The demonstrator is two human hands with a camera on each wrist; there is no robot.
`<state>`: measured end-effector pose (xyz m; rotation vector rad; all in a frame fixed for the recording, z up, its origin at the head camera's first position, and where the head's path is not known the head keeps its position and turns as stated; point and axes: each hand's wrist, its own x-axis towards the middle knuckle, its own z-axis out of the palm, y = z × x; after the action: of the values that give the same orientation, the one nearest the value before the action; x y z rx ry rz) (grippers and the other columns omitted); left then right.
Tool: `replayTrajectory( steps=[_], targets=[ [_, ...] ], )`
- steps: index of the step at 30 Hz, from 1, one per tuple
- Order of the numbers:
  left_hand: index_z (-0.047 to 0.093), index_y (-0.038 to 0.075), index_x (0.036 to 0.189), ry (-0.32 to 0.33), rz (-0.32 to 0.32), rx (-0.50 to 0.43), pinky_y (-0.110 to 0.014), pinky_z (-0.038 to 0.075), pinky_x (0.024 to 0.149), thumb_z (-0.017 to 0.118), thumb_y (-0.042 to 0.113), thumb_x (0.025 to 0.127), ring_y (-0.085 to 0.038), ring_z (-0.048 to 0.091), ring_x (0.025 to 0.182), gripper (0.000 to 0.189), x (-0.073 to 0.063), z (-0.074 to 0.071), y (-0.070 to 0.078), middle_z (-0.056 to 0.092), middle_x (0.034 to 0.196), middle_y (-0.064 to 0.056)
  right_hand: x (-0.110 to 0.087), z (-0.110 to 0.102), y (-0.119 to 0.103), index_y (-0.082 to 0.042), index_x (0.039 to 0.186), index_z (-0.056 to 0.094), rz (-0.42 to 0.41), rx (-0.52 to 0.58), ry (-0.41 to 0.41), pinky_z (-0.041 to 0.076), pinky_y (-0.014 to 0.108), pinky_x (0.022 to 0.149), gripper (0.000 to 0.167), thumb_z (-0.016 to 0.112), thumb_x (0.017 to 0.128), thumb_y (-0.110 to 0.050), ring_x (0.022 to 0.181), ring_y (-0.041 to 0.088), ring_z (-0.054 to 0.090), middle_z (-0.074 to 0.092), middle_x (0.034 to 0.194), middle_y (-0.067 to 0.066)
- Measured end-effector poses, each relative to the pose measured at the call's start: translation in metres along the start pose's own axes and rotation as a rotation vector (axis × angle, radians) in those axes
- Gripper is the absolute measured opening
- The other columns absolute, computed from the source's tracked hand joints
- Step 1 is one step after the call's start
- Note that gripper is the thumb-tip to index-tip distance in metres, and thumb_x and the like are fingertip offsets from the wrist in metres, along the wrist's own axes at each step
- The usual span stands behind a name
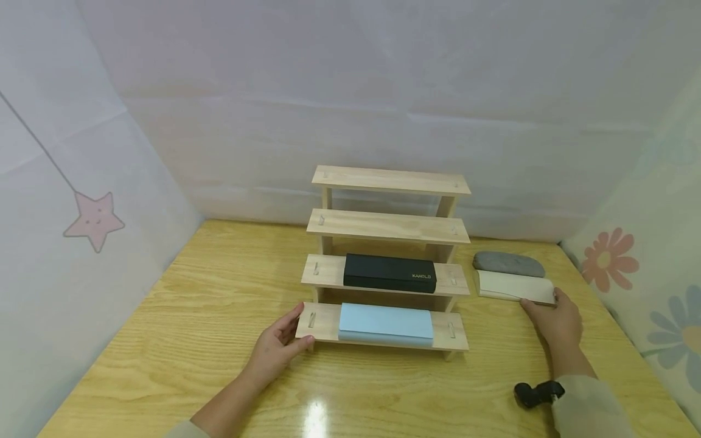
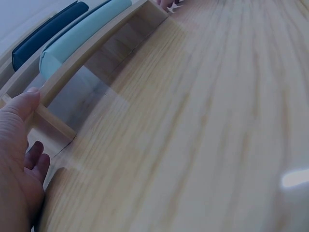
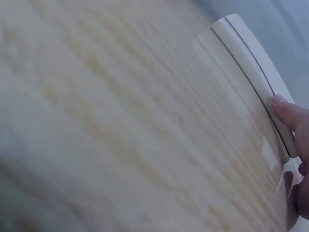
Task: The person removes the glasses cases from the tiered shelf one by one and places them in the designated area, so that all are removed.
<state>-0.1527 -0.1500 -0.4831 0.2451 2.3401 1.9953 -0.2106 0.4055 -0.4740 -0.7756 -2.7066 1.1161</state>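
Observation:
A stepped wooden display rack (image 1: 389,225) with several tiers stands on the table. My left hand (image 1: 276,348) grips the left end of its lowest tier, thumb at the front edge. On that tier lies a light blue glasses case (image 1: 386,320); a black glasses case (image 1: 378,272) with gold lettering lies one tier higher. Right of the rack, my right hand (image 1: 560,321) holds the right end of a white glasses case (image 1: 509,284) between thumb and fingers. In the right wrist view, the thumb presses the white case's front side. Some right fingers are hidden.
A grey glasses case (image 1: 508,263) lies just behind the white one. The wood-grain table (image 1: 191,316) reaches back to a pale cloth backdrop (image 1: 263,140). Printed cloth walls stand on both sides. A black device (image 1: 538,394) is on my right wrist.

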Motion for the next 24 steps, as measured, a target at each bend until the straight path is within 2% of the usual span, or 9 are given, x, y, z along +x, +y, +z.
replayTrajectory(
  steps=[6, 10, 15, 24],
  targets=[
    [0.038, 0.0, 0.148, 0.007, 0.006, 0.005, -0.032, 0.041, 0.11, 0.075, 0.01, 0.086, -0.037, 0.038, 0.141, 0.073, 0.0, -0.001, -0.001, 0.036, 0.155, -0.018, -0.007, 0.003, -0.003, 0.0, 0.156, 0.013, -0.029, 0.096, 0.061, 0.02, 0.062, 0.118, 0.094, 0.058, 0.092, -0.053, 0.146, 0.05, 0.016, 0.015, 0.16, 0.029],
    [0.039, -0.001, 0.148, 0.006, 0.02, 0.004, -0.035, 0.041, 0.11, 0.075, 0.01, 0.086, -0.038, 0.038, 0.14, 0.073, 0.0, 0.0, -0.002, 0.036, 0.155, -0.018, -0.018, 0.003, -0.016, -0.001, 0.156, 0.019, -0.094, 0.176, 0.097, 0.02, 0.062, 0.119, 0.086, 0.057, 0.095, -0.049, 0.147, 0.047, 0.016, 0.017, 0.16, 0.027],
    [0.039, -0.001, 0.148, 0.01, 0.023, 0.006, -0.039, 0.041, 0.11, 0.075, 0.009, 0.086, -0.038, 0.039, 0.14, 0.072, 0.0, 0.0, -0.002, 0.037, 0.154, -0.019, -0.031, 0.002, -0.041, -0.003, 0.155, 0.022, -0.201, 0.27, 0.077, 0.021, 0.064, 0.117, 0.082, 0.058, 0.096, -0.045, 0.148, 0.045, 0.017, 0.018, 0.161, 0.023],
    [0.04, 0.002, 0.148, 0.011, 0.015, 0.029, -0.041, 0.042, 0.11, 0.076, 0.012, 0.085, -0.037, 0.041, 0.139, 0.073, 0.0, -0.001, -0.001, 0.039, 0.153, -0.019, -0.043, 0.003, -0.074, 0.001, 0.153, 0.023, -0.367, 0.316, 0.018, 0.024, 0.062, 0.116, 0.077, 0.055, 0.098, -0.043, 0.142, 0.046, 0.024, 0.023, 0.157, 0.025]
  ],
)
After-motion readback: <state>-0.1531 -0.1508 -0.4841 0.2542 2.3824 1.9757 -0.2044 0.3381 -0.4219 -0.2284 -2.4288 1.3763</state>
